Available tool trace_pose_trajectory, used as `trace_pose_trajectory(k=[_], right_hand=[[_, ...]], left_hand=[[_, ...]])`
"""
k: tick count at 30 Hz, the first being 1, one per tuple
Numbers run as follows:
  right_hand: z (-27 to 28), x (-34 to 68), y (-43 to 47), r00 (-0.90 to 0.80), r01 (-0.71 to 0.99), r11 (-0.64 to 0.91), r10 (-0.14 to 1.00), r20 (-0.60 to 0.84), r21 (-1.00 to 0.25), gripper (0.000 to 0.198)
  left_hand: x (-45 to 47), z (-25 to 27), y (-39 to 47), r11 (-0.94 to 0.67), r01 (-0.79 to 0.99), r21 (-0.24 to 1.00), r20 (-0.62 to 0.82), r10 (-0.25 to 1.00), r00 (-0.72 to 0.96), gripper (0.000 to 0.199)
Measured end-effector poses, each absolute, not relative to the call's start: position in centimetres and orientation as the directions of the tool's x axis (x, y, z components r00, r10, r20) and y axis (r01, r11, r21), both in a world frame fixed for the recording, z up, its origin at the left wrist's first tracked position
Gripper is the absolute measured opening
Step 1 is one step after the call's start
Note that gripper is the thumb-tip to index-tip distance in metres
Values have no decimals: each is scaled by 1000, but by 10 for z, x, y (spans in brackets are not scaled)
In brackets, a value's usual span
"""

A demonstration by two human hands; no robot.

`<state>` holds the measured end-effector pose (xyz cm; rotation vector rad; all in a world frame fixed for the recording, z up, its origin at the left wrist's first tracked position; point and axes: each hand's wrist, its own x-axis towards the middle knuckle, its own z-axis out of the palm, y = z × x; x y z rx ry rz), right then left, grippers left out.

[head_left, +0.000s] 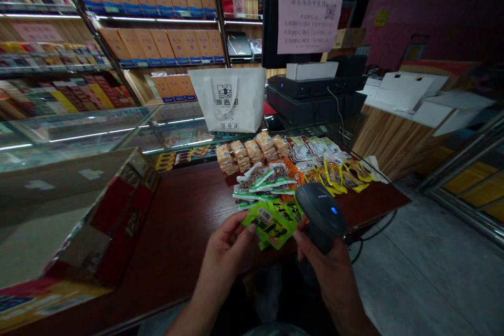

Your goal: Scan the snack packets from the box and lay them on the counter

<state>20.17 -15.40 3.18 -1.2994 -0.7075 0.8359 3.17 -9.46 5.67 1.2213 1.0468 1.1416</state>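
Near the front of the dark red counter [189, 220], my left hand [232, 241] pinches a green snack packet [271, 227] by its left edge, with a barcode label facing up. More green packets lie partly hidden behind and under it. My right hand [325, 260] is wrapped round the handle of a black barcode scanner [321, 215], on whose head a blue light glows. The thumb of that hand is close to the packet's right side; whether it touches cannot be told. Just beyond are clear packets with green-and-white edges [263, 181] and yellow packets [333, 174].
Wrapped bread pieces [252, 152] and silvery packets [311, 148] line the counter's back. Behind them stand a white paper bag [232, 100] and a black cash drawer [315, 105]. An open cardboard box [129, 215] occupies the left. A cable [378, 233] hangs at the right edge.
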Motion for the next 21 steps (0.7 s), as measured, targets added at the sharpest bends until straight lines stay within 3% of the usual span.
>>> trace_pose_trajectory(k=[4, 7, 12, 17, 21], right_hand=[[34, 202, -157, 488, -62, 60, 873, 22, -996, 26], [29, 200, -158, 473, 0, 49, 880, 43, -999, 27], [25, 200, -157, 529, 3, 27, 848, 24, -1000, 32], [29, 205, -154, 670, -82, 23, 742, -38, -996, 36], [26, 206, -152, 675, -100, 44, 737, -35, -994, 38]], left_hand=[[21, 73, -86, -286, 207, 936, 146, 847, 511, 21], [24, 77, -90, -311, 216, 926, 106, 760, 641, 31], [34, 65, -97, -10, 24, 1000, -4, 849, 528, 34], [37, 41, -106, 378, -77, 923, -251, 740, 625, 37], [44, 30, -109, 425, -206, 881, -294, 834, 466, 38]])
